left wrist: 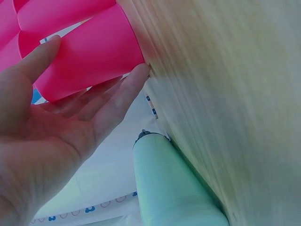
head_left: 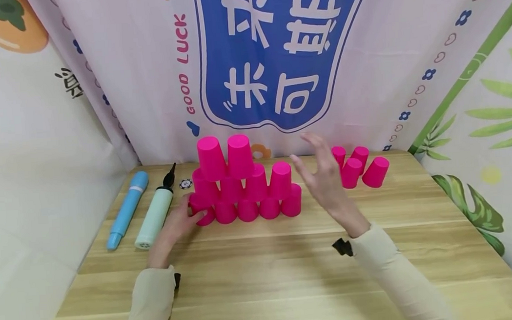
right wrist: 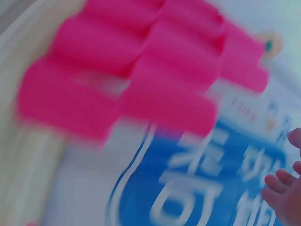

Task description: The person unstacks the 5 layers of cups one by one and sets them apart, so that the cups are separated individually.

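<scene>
Pink cups stand upside down in a stacked wall (head_left: 247,209), with several in the bottom row, several in the middle row and two on top. My left hand (head_left: 180,223) holds the leftmost bottom cup (left wrist: 94,52), thumb on one side and fingers along the other. Just right of the wall, my right hand (head_left: 325,182) is raised with fingers spread, holding nothing. Part of that right hand (right wrist: 287,197) shows at the edge of the blurred right wrist view.
Several loose pink cups (head_left: 375,172) stand at the back right. Left of the wall lie a mint green hand pump (head_left: 155,215), a blue tube-shaped object (head_left: 127,209) and a small round chip (head_left: 185,184). A printed curtain (head_left: 146,88) hangs behind the wooden table (head_left: 263,277).
</scene>
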Demonstrator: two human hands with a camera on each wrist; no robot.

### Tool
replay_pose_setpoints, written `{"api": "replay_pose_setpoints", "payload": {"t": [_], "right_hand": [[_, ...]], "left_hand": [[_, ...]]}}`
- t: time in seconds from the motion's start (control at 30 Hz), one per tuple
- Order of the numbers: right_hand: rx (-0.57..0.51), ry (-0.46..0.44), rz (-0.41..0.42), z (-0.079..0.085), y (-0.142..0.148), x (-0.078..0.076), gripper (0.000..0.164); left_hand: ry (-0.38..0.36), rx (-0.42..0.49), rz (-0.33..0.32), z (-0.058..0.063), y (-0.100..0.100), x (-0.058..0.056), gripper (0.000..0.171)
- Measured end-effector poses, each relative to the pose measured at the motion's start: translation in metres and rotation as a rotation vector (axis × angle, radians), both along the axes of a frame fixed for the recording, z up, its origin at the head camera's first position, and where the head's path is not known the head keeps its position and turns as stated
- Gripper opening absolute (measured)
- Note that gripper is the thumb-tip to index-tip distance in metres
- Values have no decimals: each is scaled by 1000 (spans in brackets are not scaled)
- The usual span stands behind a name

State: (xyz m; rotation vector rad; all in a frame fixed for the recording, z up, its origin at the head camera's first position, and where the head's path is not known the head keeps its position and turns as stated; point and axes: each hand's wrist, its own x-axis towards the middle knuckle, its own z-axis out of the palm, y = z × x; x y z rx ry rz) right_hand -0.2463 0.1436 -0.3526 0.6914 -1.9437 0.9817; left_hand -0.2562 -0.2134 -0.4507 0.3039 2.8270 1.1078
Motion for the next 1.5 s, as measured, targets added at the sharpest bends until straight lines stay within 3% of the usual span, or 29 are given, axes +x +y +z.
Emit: {"api": "replay_pose_setpoints", "payload": {"t": [0.1,0.27,0.4,0.5,0.73,1.0,1.27,1.5], "right_hand": [[10,-91,101,10,-28,2,58],[0,-374,228,19,-55,-8,64],[-30,-567,275,20,-68,-19,73],[-60,-622,273,18,-74,-25,77],[-117,-623,255,11,-84,-32,75],[-139,-609,241,5,-87,-28,68],[-202,-470,259,16,-76,-15,66],[-216,-382,218,27,-59,-8,66]], "left_hand": [[-1,1,5,-4,1,1,68],[-9,6,8,-7,3,1,68],[0,5,8,-7,5,1,67],[2,1,6,-7,6,0,67],[-1,-20,9,-6,7,-2,68],[-15,-30,6,-6,7,-2,69],[-9,-35,11,-3,4,-1,68],[-18,-25,13,-2,0,-2,69]]}}
